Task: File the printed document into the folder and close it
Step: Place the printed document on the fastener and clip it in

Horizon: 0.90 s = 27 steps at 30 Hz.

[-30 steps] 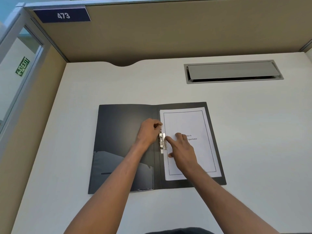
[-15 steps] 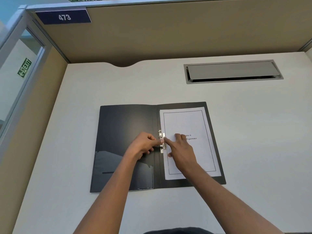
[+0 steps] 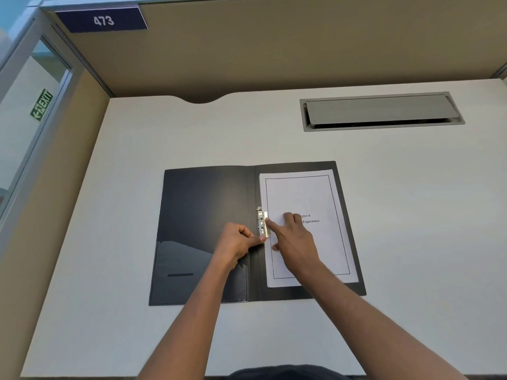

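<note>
A black folder (image 3: 203,212) lies open flat on the white desk. The printed document (image 3: 307,193), white with a black border and some text, rests on the folder's right half. A metal clip (image 3: 262,222) runs along the spine at the paper's left edge. My left hand (image 3: 237,244) is curled, its thumb and forefinger pinching the lower end of the clip. My right hand (image 3: 290,237) lies on the paper with the forefinger pressing on the clip's bar. The right hand hides part of the text.
A grey cable hatch (image 3: 381,111) is set into the desk at the back right. Tan partition walls (image 3: 274,45) close the back and left sides. A blue sign reading 473 (image 3: 103,21) hangs at the top left.
My left hand has slid from the upper end of the clip down to its lower end. My right hand has stayed on the paper and clip.
</note>
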Tool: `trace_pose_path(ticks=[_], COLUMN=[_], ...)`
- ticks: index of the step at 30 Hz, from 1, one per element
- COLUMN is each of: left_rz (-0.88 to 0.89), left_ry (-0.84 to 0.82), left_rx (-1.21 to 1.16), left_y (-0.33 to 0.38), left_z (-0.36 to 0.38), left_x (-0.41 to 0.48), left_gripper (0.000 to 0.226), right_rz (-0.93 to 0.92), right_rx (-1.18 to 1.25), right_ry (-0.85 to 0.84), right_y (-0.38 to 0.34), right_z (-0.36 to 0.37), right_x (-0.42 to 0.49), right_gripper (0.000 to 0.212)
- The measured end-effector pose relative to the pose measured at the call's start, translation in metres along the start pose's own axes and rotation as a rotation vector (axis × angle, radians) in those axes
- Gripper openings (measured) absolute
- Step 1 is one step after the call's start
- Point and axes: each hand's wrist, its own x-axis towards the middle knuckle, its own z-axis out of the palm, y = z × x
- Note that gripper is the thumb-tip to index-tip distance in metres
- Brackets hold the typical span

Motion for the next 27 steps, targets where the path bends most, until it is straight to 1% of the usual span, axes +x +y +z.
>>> trace_pose_path(ticks=[9,13,15,21,27], left_rz=[0.001,0.007,0.008,-0.012,0.038], left_ry=[0.147,0.208,0.225,0.195,0.167], left_rx=[0.103,0.188,0.187,0.121,0.125], left_y=[0.003,0.005,0.006,0.005,0.006], left_z=[0.012,0.021,0.023,0.018,0.015], left_x=[-0.004,-0.008,-0.008,-0.009,-0.012], left_gripper=[0.032,0.033,0.034,0.035,0.028], right_rz=[0.001,-0.003,0.001,0.004,0.008], right_rx=[-0.012,-0.013,-0.016,-0.001,-0.005], right_ry=[-0.008,0.001,-0.001,0.003,0.016], right_y=[0.0,0.0,0.0,0.0,-0.001], right_z=[0.0,0.0,0.0,-0.001,-0.001], right_x=[0.0,0.0,0.0,-0.001,-0.003], right_gripper=[0.072,0.073,0.073,0.073,0.071])
